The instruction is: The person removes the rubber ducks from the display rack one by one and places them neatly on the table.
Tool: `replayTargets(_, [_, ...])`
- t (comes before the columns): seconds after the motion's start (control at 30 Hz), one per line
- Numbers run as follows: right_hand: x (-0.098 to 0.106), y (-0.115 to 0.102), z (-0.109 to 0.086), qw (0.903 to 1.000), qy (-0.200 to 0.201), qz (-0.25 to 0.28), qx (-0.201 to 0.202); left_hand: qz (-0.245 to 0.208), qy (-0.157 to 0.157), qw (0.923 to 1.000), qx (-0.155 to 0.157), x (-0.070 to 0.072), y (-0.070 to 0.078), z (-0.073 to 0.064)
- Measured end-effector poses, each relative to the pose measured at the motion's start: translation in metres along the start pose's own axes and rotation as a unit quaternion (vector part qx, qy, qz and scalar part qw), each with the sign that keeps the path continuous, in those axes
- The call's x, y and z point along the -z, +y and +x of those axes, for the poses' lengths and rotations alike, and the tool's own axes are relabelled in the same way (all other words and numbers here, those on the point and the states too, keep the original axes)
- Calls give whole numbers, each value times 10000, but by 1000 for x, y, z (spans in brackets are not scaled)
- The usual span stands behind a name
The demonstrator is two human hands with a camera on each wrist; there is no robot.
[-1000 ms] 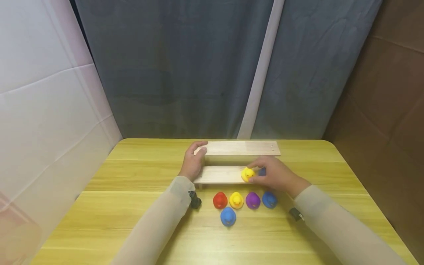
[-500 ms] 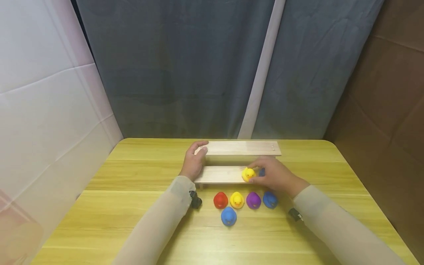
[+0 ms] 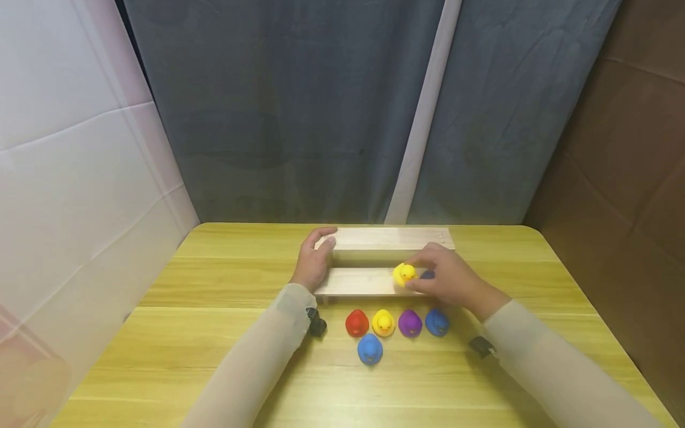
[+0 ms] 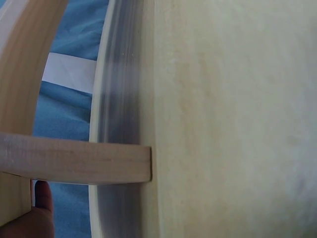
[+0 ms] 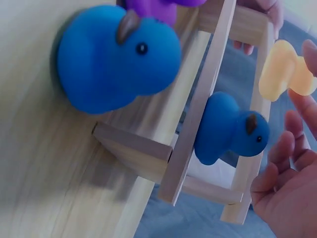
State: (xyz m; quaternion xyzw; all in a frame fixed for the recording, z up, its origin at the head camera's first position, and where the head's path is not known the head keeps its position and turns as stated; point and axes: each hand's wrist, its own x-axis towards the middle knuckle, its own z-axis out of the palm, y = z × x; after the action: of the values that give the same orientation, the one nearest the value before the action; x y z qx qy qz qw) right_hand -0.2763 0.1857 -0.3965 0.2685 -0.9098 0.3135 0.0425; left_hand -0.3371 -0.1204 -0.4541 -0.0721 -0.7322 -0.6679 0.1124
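My left hand [image 3: 313,261] grips the left end of a two-step wooden rack [image 3: 382,239], thumb at the upper board. In the left wrist view, part of that hand [image 4: 32,218] shows behind the rack's frame [image 4: 74,161]. My right hand [image 3: 455,278] pinches a yellow rubber duck [image 3: 404,274] by its side, just over the lower board [image 3: 358,282]. The right wrist view shows this yellow duck [image 5: 280,72] between thumb and finger, raised off the board. A blue rubber duck [image 5: 228,129] sits on the lower step, partly hidden by my right hand in the head view.
In front of the rack, a row of rubber ducks stands on the wooden table [image 3: 214,368]: red [image 3: 357,323], yellow [image 3: 383,323], purple [image 3: 409,323] and blue [image 3: 437,322]. Another blue duck [image 3: 370,349] is nearer. A grey curtain [image 3: 299,119] hangs behind.
My right hand has lifted the yellow duck slightly from the lower board and shifted a little to the right. My left hand has stayed at the rack's end.
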Motion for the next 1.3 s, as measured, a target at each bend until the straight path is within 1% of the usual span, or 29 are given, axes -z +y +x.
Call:
replayTargets(0.1, [1,-3,-5,9999,-5,94,-136,-124,-46,9999,53,0,1,-1])
replayTargets(0.23, [1,-8,-13,9992,-104,233,-298,-283,-113,9995,33,0,0,-1])
replayTargets(0.47, [-2,-19,-26,9965,-251,763,-241,-65,-32,10000,59,0,-1,0])
replayTargets(0.57, [-5,-22,-29,9953,-377,872,-208,-27,-28,10000,52,1,0,0])
replayTargets(0.8, [-10,-28,-39,9935,-582,982,-47,-1,-12,10000,60,1,-1,0])
replayTargets(0.93, [-13,-31,-44,9917,-706,1051,-235,-7,-9,10000,50,1,-2,0])
replayTargets(1.03, [-16,-33,-48,9920,-785,932,-343,-25,-6,10000,34,1,-2,1])
replayTargets(1.17, [-20,-35,-53,9923,-904,754,-382,-35,-12,10000,8,1,-3,1])
replayTargets(1.3, [-24,-37,-57,9902,-999,750,-625,13,-2,10000,6,1,-3,0])
